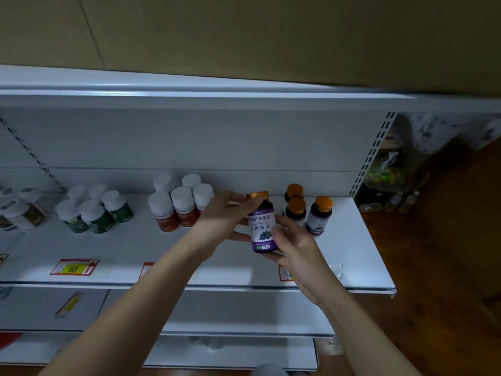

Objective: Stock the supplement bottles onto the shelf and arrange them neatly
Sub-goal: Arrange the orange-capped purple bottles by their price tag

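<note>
A dark bottle with a purple label and gold cap (262,226) is held upright above the white shelf (360,256). My left hand (225,215) grips it from the left near the cap. My right hand (294,244) holds its lower right side and base. Just right of it, three matching purple-label bottles with orange caps (320,215) stand on the shelf. Behind my left hand stands a group of white-capped orange-label bottles (173,204). Further left is a group of white-capped green-label bottles (95,213).
More white-capped bottles (19,213) sit at the far left edge. Price tags (74,266) lie along the shelf front. A lower shelf (244,316) sits below. Right of the shelf unit are a wooden floor (433,267), bags and small clear bottles (393,202).
</note>
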Motion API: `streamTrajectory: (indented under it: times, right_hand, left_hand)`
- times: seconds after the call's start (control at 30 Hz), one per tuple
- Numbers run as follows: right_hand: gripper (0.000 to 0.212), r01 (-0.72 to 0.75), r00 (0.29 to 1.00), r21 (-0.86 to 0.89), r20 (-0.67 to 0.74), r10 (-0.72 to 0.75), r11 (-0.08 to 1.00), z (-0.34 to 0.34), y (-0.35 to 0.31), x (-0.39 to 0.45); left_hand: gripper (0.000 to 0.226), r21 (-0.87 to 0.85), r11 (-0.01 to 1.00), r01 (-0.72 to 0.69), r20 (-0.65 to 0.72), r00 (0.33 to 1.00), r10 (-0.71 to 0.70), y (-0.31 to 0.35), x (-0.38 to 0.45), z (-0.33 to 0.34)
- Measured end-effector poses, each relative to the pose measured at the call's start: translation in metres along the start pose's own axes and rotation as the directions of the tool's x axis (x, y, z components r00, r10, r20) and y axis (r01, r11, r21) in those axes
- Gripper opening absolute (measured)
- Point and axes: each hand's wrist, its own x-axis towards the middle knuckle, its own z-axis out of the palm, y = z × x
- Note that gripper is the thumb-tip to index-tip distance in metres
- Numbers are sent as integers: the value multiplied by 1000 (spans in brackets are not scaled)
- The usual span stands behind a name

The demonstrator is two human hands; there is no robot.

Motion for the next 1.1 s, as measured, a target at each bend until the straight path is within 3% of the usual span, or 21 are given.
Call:
streamTrajectory:
  times: [0.17,0.3,0.4,0.47,0.6,0.7,0.8,0.87,0.97,1.1]
  right_hand:
    - [28,78,980,-178,-165,-108,981,18,5,1]
    - [40,158,932,-369,-252,-262,916,34,4,2]
    - [41,179,908,-396,-285,-306,901,43,6,3]
    - [36,136,927,-365,-282,-249,921,46,8,4]
    - [27,45,987,-36,-154,-50,998,55,10,2]
    - [27,73,990,15,-124,-71,997,64,9,-2]
    - [27,111,970,-107,-206,-131,988,69,13,-3]
    - [32,142,945,-219,-261,-199,965,74,14,-3]
    - [40,166,922,-323,-285,-263,932,82,14,-3]
    - [40,109,930,-358,-293,-222,927,82,16,-1]
  left_hand:
    - [37,-20,1000,2,67,998,0,-8,-6,-5]
    - [43,14,1000,-26,115,993,24,-9,-8,-14]
    - [42,-56,997,-45,93,994,50,-8,-8,-20]
    - [30,-116,992,-50,78,995,59,-7,-8,-28]
    - [28,-172,984,-42,116,991,62,-9,-9,-44]
    - [34,-146,988,-51,159,985,74,-13,-10,-51]
    - [46,-38,998,-59,250,966,66,-13,-10,-57]
    - [39,-13,997,-70,268,961,70,-13,-10,-59]
    - [35,-43,995,-87,251,963,95,-14,-9,-62]
    - [45,-103,993,-54,237,969,78,-15,-9,-65]
